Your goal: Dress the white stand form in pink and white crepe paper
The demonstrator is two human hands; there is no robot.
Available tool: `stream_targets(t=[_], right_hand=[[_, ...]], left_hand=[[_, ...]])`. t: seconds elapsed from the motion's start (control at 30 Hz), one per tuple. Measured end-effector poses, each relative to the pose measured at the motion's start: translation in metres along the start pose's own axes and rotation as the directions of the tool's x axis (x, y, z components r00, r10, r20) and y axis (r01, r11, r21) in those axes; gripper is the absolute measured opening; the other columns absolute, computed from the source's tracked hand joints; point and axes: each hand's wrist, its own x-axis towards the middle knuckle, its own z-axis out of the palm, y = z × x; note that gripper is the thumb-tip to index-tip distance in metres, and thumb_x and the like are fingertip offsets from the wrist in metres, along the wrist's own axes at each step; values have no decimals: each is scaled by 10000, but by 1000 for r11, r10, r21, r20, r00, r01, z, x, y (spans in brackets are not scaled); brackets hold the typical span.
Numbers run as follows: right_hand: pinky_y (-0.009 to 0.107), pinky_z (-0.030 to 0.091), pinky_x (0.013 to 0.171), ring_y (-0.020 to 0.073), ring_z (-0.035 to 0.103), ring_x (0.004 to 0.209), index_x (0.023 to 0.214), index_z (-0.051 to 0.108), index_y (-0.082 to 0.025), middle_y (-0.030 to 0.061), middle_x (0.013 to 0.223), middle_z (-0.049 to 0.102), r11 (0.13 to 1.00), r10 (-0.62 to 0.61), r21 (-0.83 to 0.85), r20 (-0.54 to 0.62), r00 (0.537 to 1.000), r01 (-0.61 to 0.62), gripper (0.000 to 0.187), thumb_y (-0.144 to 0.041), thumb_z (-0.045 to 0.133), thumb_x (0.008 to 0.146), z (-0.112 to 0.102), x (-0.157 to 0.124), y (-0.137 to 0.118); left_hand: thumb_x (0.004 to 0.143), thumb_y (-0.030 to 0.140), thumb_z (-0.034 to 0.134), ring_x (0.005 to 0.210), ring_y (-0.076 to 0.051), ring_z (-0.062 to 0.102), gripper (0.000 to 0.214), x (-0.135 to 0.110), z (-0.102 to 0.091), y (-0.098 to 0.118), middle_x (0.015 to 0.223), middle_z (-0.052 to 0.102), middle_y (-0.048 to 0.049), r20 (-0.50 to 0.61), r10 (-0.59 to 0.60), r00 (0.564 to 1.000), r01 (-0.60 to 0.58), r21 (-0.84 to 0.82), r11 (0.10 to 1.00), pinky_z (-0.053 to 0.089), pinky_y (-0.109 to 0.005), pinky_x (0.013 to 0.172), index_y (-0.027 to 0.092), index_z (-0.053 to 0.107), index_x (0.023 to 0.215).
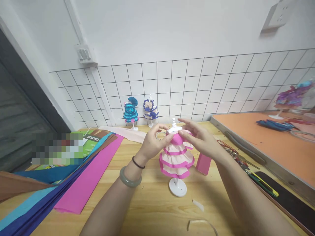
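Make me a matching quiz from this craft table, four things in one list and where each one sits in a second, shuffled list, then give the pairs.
Things:
1. pink and cream paper dress
2. teal paper dress
3. sheets of crepe paper
4. orange board

Places:
A. fanned out at the left of the table
B. at the right edge of the table
C. on a white stand between the left hand and right hand
D. at the back, by the wire grid

Pairs: 1-C, 2-D, 3-A, 4-B
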Motion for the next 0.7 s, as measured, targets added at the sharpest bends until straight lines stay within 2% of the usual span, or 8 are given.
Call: stream_targets(t=[0.17,0.3,0.5,0.7], right_hand=[[399,492,756,211,623,820,1295,456,-215,78,976,666,984,-39,-174,-78,996,25,484,-416,498,857,0,-2,-3],[381,495,734,212,623,826,1193,553,-217,84,1005,665,968,-38,-249,-112,993,9,391,-399,506,850,-1,-3,-4],[322,466,629,183,599,707,900,670,-192,54,806,680,958,-74,-286,-165,983,24,219,-350,536,831,-4,-5,-12],[273,401,509,151,550,576,739,659,-197,21,658,651,971,-10,-238,-129,992,-21,228,-377,545,818,-3,-8,-21]], left_hand=[[779,277,588,926,-177,561,155,0,0,1,938,608,-43,-20,-24,1000,25,5,1000,400,-327,893,186,559,902],[763,246,591,904,-176,562,131,0,0,2,905,609,-40,-56,-25,998,28,41,999,405,-330,883,184,558,875],[762,223,576,901,-173,555,117,-1,1,3,896,601,-41,-72,-5,997,10,69,998,404,-329,876,180,553,868],[757,224,581,881,-170,551,114,-1,0,5,873,596,-38,-63,-10,998,15,86,996,405,-328,872,179,558,859]])
